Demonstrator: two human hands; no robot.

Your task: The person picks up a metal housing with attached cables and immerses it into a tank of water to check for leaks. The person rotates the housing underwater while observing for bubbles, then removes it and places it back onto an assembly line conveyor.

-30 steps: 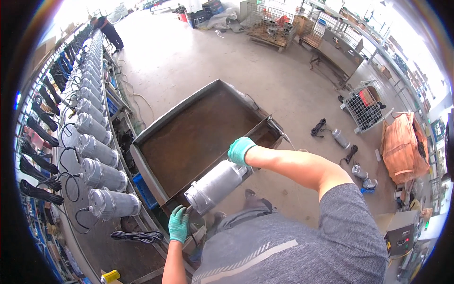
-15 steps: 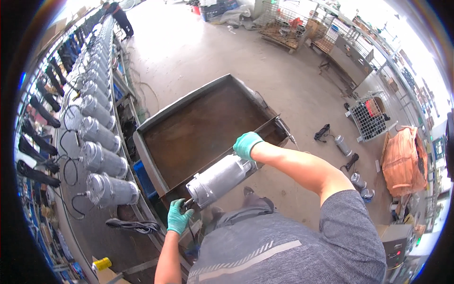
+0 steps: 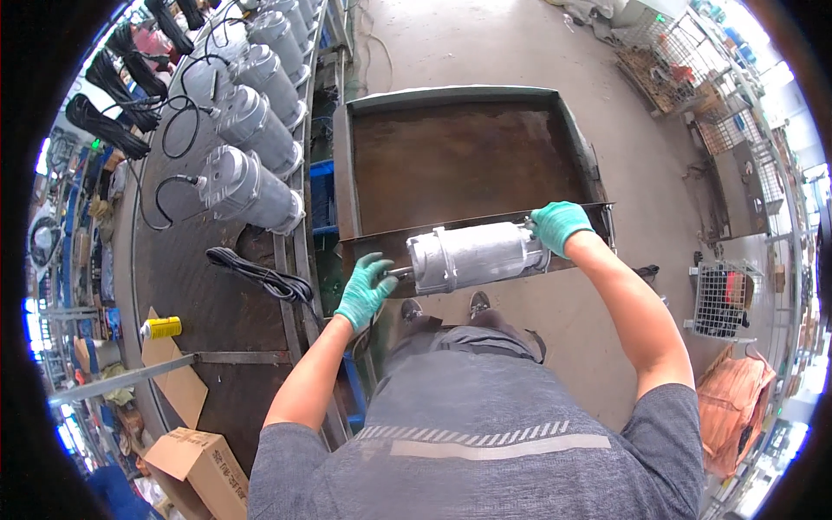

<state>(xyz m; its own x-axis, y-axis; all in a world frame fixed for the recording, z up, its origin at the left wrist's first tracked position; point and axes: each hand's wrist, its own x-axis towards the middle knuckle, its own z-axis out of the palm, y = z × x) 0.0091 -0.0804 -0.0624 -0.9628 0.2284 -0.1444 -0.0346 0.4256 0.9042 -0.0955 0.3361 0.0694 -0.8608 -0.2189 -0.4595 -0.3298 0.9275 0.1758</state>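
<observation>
A silver cylindrical pump point(image 3: 475, 256) lies sideways in front of me, at the near edge of a wide metal tank point(image 3: 345, 173) with brownish contents. My right hand point(image 3: 559, 227), in a green glove, is closed on the pump's right end. At its left end, a short dark cable fitting point(image 3: 400, 272) sticks out. My left hand point(image 3: 364, 290), also gloved in green, has its fingers curled at that fitting; its grip is partly hidden. Below the left hand, a dark cable hangs down.
On the left bench point(image 3: 186, 286) stands a row of similar pumps point(image 3: 251, 191) with black cables. A coiled cable point(image 3: 264, 276), a yellow can point(image 3: 162, 328) and a cardboard box point(image 3: 198, 472) are nearer. To the right are a wire basket point(image 3: 721, 299) and an orange sack point(image 3: 735, 407).
My view has swung, so the tank and bench appear squarer to me. The pump, tilted up to the right before, now lies nearly level. Both hands stay at its ends.
</observation>
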